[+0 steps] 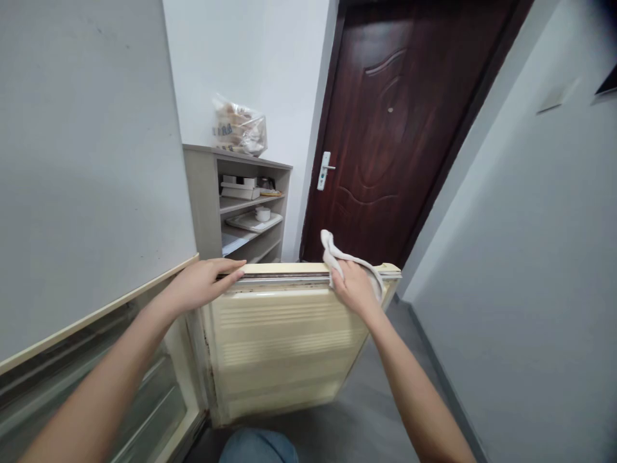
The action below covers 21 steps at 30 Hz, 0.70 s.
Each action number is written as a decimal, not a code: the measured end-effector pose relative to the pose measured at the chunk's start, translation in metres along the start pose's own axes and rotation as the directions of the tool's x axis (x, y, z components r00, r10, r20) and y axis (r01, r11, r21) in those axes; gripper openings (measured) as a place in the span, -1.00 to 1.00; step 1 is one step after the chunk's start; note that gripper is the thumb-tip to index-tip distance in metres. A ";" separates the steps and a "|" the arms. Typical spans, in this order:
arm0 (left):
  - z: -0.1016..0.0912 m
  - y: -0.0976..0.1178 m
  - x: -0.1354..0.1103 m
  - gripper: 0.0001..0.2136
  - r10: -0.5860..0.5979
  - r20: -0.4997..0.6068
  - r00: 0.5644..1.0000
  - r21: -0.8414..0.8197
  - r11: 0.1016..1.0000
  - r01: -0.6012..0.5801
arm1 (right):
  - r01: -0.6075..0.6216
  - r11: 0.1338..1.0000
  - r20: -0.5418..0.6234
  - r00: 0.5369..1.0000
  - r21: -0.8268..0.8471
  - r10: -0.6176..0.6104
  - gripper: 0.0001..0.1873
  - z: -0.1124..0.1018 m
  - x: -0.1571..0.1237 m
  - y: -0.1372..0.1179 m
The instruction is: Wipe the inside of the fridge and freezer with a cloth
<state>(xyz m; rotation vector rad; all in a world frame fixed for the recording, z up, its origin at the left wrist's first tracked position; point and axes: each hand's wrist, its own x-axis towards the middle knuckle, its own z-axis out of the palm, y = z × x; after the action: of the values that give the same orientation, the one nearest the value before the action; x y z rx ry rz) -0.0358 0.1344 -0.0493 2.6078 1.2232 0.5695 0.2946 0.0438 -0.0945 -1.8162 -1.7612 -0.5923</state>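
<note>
A cream fridge door is seen from above, though that name is only a likely one at this angle. Its top edge is touched by the left hand, with the fingers laid flat across it. A white cloth is gripped in the right hand and pressed on the same edge, near the far corner. Beyond the door, a grey shelf unit is placed against the wall, with a white bowl on a tray and a plastic bag on top. A brown door is shut behind, and a denim knee is seen below.
</note>
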 end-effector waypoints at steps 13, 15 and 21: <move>-0.008 0.010 0.049 -0.39 -0.056 0.288 0.956 0.011 0.998 0.056 | -0.130 0.991 -0.052 0.990 0.012 0.130 -0.49 -0.006 0.003 0.087; -0.005 0.012 0.056 -0.33 -0.074 0.325 0.943 -0.018 0.996 0.085 | -0.158 0.986 -0.067 0.985 0.054 0.162 -0.49 -0.005 0.007 0.080; -0.006 0.011 0.059 -0.32 -0.089 0.353 0.931 -0.040 0.993 0.110 | -0.163 0.986 -0.124 0.979 0.021 0.164 -0.51 0.012 0.011 0.000</move>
<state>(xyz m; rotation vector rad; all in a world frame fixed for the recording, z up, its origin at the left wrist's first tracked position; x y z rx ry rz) 0.0041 0.1730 -0.0250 2.4409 1.1888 0.1085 0.2944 0.0598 -0.0961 -1.8529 -1.5129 -0.6159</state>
